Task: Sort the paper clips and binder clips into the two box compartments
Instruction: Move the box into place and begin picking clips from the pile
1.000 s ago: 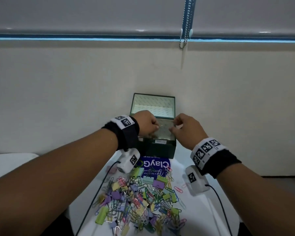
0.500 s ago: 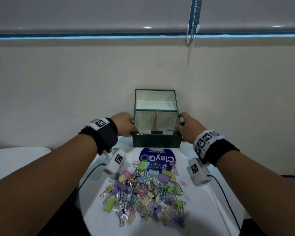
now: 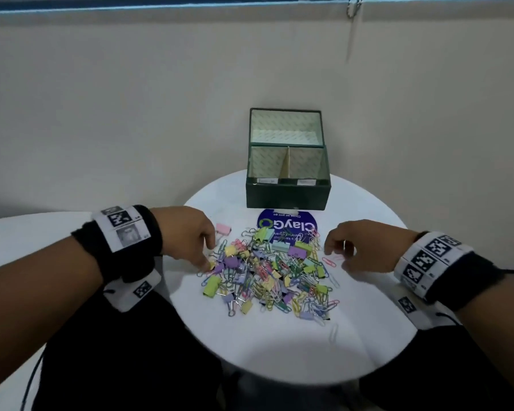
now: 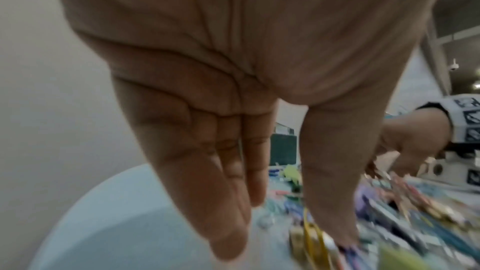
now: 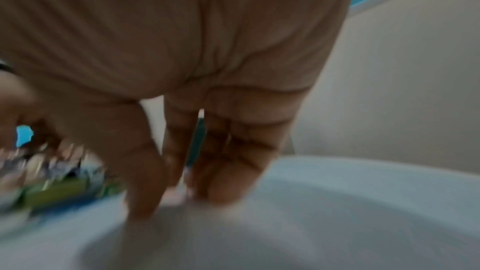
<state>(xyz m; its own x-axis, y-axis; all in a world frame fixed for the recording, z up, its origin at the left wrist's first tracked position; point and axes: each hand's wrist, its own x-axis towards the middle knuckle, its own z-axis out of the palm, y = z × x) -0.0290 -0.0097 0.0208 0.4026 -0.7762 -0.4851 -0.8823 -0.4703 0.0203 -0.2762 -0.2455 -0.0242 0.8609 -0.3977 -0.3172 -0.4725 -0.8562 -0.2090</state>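
Observation:
A dark green box (image 3: 288,197) stands at the far side of the round table with its lid up. A divider (image 3: 287,163) splits it into two compartments, and both look bare. A heap of pastel binder clips and coloured paper clips (image 3: 267,274) lies in front of it. My left hand (image 3: 207,259) reaches down at the heap's left edge. Its fingers are straight and apart from the thumb (image 4: 342,223), which touches the clips. My right hand (image 3: 334,256) hovers at the heap's right edge, fingertips (image 5: 223,194) down at the table beside a pink paper clip (image 3: 330,261). Neither hand holds anything.
The white round table (image 3: 279,357) stands close to a beige wall. A blue round sticker (image 3: 288,228) lies between box and heap. A pink binder clip (image 3: 223,229) sits apart at the left, a lone paper clip (image 3: 334,332) near the front. Another white surface (image 3: 27,232) lies left.
Both hands have left the sides of the box and come back down to the two edges of the clip heap. The head view has tilted downward.

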